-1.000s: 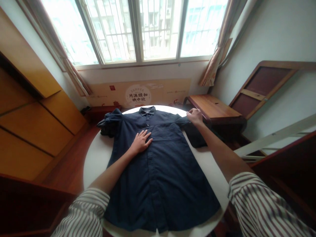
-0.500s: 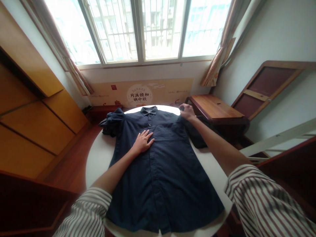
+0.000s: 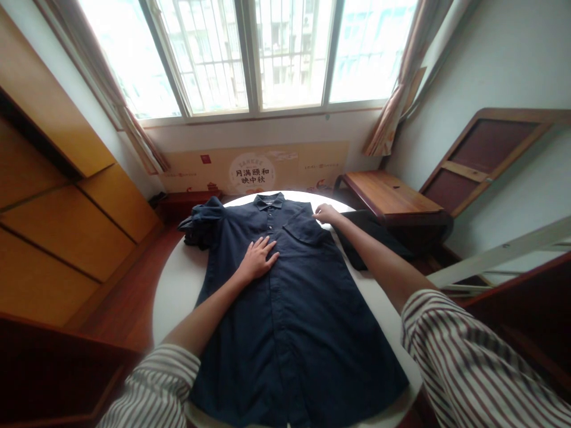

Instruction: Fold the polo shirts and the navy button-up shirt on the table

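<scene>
One sleeve (image 3: 212, 209), beyond the left hand (image 3: 259, 258), lies bunched, not folded in. That hand spreads flat, gripping nothing, on the shirt (image 3: 289, 297). The second sleeve (image 3: 306, 227) is turned inward beside the right hand (image 3: 327, 214), fingers drawn together, grip unclear.

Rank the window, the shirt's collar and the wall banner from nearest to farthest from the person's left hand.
1. Collar: the shirt's far end, beyond the left hand.
2. Wall banner: low, behind the table.
3. Window: above the banner.
</scene>
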`<state>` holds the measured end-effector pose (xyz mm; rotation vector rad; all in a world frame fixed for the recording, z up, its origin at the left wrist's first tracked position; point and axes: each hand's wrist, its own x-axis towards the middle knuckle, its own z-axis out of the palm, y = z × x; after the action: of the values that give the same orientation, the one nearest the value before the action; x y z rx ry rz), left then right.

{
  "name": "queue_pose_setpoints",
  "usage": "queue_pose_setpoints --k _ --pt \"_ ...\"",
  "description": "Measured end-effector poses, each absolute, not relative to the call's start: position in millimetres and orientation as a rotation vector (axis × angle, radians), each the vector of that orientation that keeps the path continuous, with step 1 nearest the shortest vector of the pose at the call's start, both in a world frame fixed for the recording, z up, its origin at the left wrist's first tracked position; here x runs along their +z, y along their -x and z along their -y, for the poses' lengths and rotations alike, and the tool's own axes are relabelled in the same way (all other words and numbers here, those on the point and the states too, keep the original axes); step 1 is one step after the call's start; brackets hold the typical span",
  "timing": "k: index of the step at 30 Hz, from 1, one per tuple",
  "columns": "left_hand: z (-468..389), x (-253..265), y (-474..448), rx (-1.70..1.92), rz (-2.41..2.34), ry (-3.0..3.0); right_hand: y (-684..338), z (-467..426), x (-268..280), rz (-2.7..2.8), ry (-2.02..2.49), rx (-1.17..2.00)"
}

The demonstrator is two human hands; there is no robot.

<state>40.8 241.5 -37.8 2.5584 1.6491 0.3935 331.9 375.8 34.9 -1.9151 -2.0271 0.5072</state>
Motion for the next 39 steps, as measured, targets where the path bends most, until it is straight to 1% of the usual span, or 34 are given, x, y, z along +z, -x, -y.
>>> queue_pose_setpoints --k 6,15,20,24,27,30,33,39 --pt "-240.9 -36.0 -41.3 0.384 -1.656 -2.545 -312.8 -399.4 18.2 2.01 1.916 0.335" --pt "-240.3 -37.5 -42.1 0.39 -1.663 -2.543 -309.7 -430.3 -4.9 1.922 1.958 0.284" --pt "-239.8 -37.3 -41.9 0.381 -1.656 -2.549 -315.4 -437.8 -5.4 1.833 2.007 0.242" --pt "-239.2 -36.8 -41.6 0.38 -1.658 -2.544 -318.2 -440.0 6.4 1.801 2.041 0.208" --pt "-238.9 -36.9 -41.6 0.38 -1.663 -2.543 -309.1 -430.2 16.7 1.845 2.017 0.175" --pt "-239.2 -37.5 -41.8 0.385 -1.659 -2.55 -290.8 -403.1 15.8 1.968 1.933 0.147" --pt "-239.8 -38.3 -41.9 0.389 -1.654 -2.558 -276.8 -366.5 0.3 2.103 1.876 0.163" --pt "-240.6 -38.2 -42.3 0.378 -1.666 -2.561 -279.3 -324.5 -26.5 2.25 2.036 0.256"
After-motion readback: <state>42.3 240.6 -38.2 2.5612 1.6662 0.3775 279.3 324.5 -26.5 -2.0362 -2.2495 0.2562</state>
